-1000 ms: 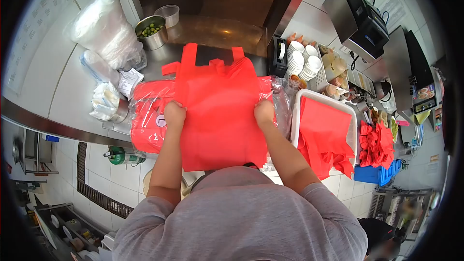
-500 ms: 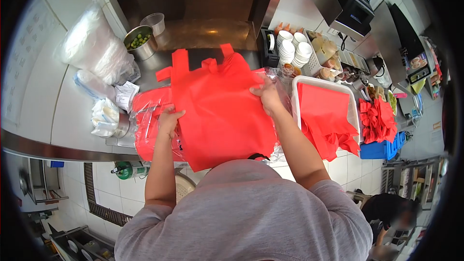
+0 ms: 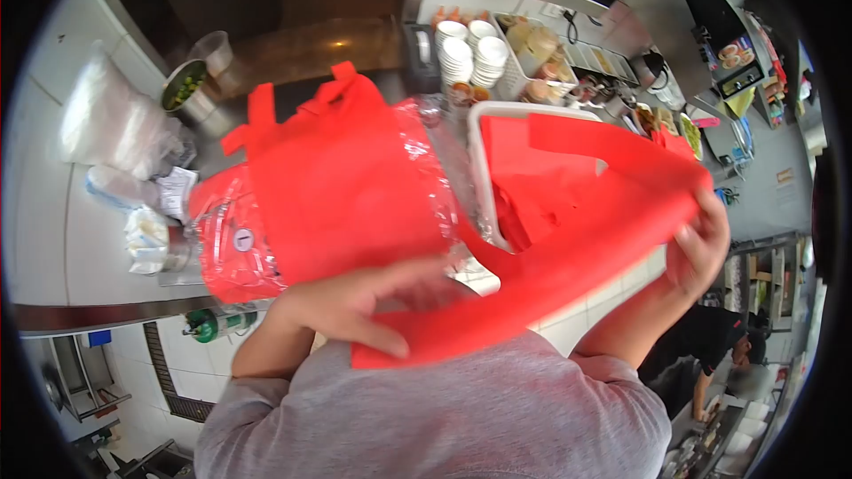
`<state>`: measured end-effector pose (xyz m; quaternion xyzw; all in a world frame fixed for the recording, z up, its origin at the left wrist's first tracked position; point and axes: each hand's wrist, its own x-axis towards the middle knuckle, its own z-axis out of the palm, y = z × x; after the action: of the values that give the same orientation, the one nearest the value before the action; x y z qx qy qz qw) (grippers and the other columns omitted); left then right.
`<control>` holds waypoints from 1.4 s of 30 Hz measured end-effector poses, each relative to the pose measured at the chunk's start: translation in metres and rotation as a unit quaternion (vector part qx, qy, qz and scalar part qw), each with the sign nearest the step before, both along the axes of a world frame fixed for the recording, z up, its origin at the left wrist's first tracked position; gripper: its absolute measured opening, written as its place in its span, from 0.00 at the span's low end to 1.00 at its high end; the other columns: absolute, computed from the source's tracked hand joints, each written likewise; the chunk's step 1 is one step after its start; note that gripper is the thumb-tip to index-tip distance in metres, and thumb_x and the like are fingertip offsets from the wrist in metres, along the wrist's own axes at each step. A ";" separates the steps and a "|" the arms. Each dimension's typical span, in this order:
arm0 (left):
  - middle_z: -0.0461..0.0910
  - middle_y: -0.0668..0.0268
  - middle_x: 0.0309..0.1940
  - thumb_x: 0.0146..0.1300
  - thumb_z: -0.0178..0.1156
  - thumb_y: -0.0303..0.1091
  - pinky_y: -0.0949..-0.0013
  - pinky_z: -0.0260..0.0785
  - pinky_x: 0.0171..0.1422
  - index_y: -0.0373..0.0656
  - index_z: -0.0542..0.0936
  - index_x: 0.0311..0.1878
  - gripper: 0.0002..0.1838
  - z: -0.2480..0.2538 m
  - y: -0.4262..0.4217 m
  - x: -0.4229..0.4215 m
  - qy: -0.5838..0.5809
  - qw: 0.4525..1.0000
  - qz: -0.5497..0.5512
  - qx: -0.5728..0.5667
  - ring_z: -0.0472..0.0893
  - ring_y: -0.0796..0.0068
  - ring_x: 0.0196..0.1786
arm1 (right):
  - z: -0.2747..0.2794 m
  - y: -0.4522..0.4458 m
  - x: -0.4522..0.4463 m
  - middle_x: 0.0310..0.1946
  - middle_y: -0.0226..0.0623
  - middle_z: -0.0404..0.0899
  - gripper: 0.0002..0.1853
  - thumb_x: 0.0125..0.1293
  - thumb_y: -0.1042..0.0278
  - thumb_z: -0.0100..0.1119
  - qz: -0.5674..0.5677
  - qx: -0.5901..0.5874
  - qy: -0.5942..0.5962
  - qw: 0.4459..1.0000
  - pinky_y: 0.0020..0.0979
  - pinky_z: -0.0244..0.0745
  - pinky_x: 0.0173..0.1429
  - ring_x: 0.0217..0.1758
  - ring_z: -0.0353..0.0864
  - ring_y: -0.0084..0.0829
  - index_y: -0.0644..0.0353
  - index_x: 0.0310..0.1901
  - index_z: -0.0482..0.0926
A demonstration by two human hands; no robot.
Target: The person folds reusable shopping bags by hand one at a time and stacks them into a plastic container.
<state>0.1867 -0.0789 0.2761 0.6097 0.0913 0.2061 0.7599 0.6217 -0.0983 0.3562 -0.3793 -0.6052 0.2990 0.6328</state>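
Observation:
A red cloth-like carry bag [image 3: 568, 257], folded lengthwise, stretches slantwise in front of my chest. My right hand [image 3: 698, 244] is closed on its far right end. At its lower left end is my left hand [image 3: 355, 302], thumb and fingers apart and slightly blurred, with the thumb against the bag. Another red bag [image 3: 337, 186] lies flat on the counter, handles pointing away, over a clear-wrapped red pack [image 3: 232, 239]. More red bags [image 3: 524, 204] fill a white bin [image 3: 481, 164], partly hidden behind the held one.
White cup stacks [image 3: 457, 62] and a basket of containers [image 3: 532, 49] stand behind the bin. On the left are a metal pot [image 3: 191, 98] of green fruit and a large plastic sack [image 3: 115, 124]. A person [image 3: 701, 346] in dark clothing works at lower right.
Both hands have left the flat bag on the counter. A folded red bag is now stretched out to the right, its end in my right hand. The view has swung right.

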 end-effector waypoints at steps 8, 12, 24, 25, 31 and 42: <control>0.71 0.59 0.67 0.61 0.58 0.22 0.65 0.65 0.68 0.39 0.67 0.70 0.31 -0.019 0.046 0.129 -0.076 0.976 -0.201 0.026 0.73 0.67 0.64 | 0.026 -0.089 0.123 0.61 0.48 0.74 0.34 0.55 0.82 0.67 -0.135 0.061 0.013 0.989 0.41 0.71 0.65 0.60 0.77 0.38 0.67 0.65 0.67; 0.79 0.60 0.58 0.58 0.64 0.26 0.64 0.69 0.64 0.39 0.76 0.61 0.25 -0.006 0.050 0.187 -0.014 0.991 -0.056 0.124 0.77 0.68 0.60 | 0.017 -0.071 0.137 0.51 0.38 0.78 0.45 0.46 0.73 0.77 -0.170 -0.134 -0.089 0.972 0.28 0.72 0.60 0.53 0.79 0.27 0.69 0.67 0.64; 0.82 0.61 0.48 0.63 0.62 0.23 0.74 0.77 0.49 0.37 0.80 0.54 0.15 -0.157 0.224 0.269 0.153 0.886 0.438 0.015 0.82 0.77 0.47 | -0.190 0.240 0.242 0.42 0.34 0.78 0.23 0.57 0.81 0.62 -0.009 -0.373 -0.147 0.916 0.26 0.74 0.51 0.44 0.77 0.26 0.62 0.57 0.76; 0.81 0.60 0.51 0.62 0.63 0.23 0.74 0.77 0.48 0.38 0.78 0.57 0.19 -0.167 0.229 0.267 0.176 0.872 0.457 -0.011 0.82 0.76 0.47 | -0.209 0.255 0.243 0.43 0.35 0.78 0.25 0.57 0.82 0.62 -0.031 -0.376 -0.264 0.888 0.26 0.74 0.51 0.44 0.77 0.26 0.62 0.58 0.75; 0.73 0.56 0.61 0.65 0.61 0.27 0.66 0.75 0.57 0.40 0.65 0.69 0.29 -0.185 0.207 0.283 0.098 0.844 0.479 -0.221 0.78 0.68 0.57 | -0.232 0.255 0.237 0.50 0.43 0.76 0.39 0.51 0.85 0.63 -0.018 -0.359 -0.269 0.893 0.28 0.75 0.54 0.49 0.78 0.33 0.62 0.69 0.64; 0.67 0.53 0.67 0.72 0.54 0.48 0.57 0.70 0.64 0.42 0.58 0.73 0.34 -0.140 0.198 0.297 -0.023 0.738 0.575 -0.352 0.70 0.64 0.66 | -0.237 0.252 0.239 0.48 0.47 0.79 0.41 0.53 0.81 0.66 -0.046 -0.325 -0.332 0.885 0.33 0.78 0.53 0.46 0.81 0.37 0.60 0.70 0.61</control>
<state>0.4842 0.1194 0.1359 0.1253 0.4736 0.5710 0.6588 0.8608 0.1542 0.1189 -0.6679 -0.6309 0.3060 0.2495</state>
